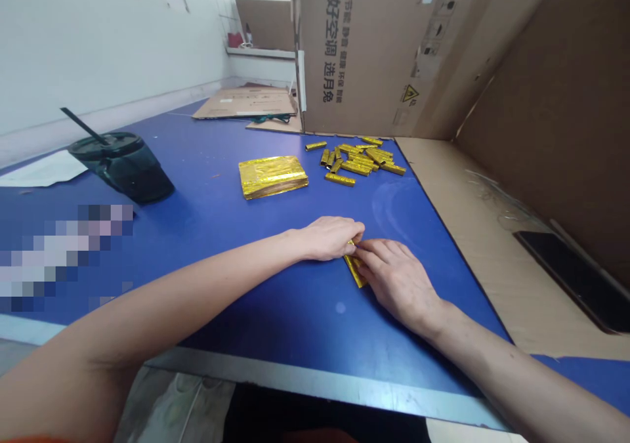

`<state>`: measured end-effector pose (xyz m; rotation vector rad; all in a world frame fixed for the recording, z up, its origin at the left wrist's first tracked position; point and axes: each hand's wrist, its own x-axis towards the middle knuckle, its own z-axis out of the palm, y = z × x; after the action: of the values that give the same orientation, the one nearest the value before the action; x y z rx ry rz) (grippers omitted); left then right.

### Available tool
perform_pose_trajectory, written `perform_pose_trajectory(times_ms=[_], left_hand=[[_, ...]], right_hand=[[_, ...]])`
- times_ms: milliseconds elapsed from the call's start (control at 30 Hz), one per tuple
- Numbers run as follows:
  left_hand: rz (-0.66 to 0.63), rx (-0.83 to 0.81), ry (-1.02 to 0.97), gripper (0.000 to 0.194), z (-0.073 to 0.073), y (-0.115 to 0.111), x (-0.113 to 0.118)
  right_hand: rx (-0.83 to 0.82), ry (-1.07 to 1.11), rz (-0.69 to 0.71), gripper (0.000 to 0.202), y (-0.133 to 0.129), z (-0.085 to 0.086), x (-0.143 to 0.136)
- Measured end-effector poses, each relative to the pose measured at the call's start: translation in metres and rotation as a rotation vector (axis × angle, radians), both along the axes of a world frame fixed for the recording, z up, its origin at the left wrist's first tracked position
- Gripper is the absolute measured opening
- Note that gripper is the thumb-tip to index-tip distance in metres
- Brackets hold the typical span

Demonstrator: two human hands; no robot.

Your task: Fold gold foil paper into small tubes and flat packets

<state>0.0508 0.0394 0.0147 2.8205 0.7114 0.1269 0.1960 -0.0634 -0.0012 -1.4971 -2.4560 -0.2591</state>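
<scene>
A piece of gold foil paper (355, 274) lies on the blue table between my hands, with much of it covered by my fingers. My left hand (333, 237) is closed at its far end, the fingers curled and pinching the edge. From the right, my right hand (401, 284) bends over the same piece, fingers pressed together against it and close to my left fingertips. Farther off sits a stack of flat gold foil sheets (273, 178). Several small gold foil rolls (360, 164) lie in a loose pile to its right.
A dark tumbler with a straw (132, 167) stands at the left, near a white sheet (42, 169). A cardboard box wall (374, 49) rises behind the pile. Cardboard lines the right side, holding a black phone-like slab (575, 279). Flat cardboard (246, 102) lies at the back.
</scene>
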Motion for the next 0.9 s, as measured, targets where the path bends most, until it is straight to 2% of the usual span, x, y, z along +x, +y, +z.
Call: perform_pose_trajectory(times_ms=[100,300,500,767,867,900], left_hand=[[0.043,0.089,-0.005,0.015,-0.005,0.002,-0.004],[0.146,0.245,0.016,0.028,-0.012,0.001,-0.008],[0.181,0.235,-0.005,0.031,-0.016,-0.002,-0.010],[0.273,0.267,-0.052,0.034,-0.019,0.019,-0.017],[0.311,0.259,-0.130,0.022,-0.015,0.010,-0.018],[0.310,0.261,-0.164,0.024,-0.014,0.003,-0.019]], right_hand=[[0.055,-0.058,0.089,0.029,-0.002,-0.002,0.000],[0.055,-0.137,0.084,0.034,-0.006,-0.004,0.001],[0.020,-0.161,0.075,0.038,-0.009,-0.004,0.000],[-0.039,-0.171,0.075,0.036,-0.010,-0.002,-0.003],[-0.052,-0.186,0.036,0.035,-0.011,0.000,-0.004],[-0.052,-0.187,0.017,0.034,-0.012,0.000,-0.005]])
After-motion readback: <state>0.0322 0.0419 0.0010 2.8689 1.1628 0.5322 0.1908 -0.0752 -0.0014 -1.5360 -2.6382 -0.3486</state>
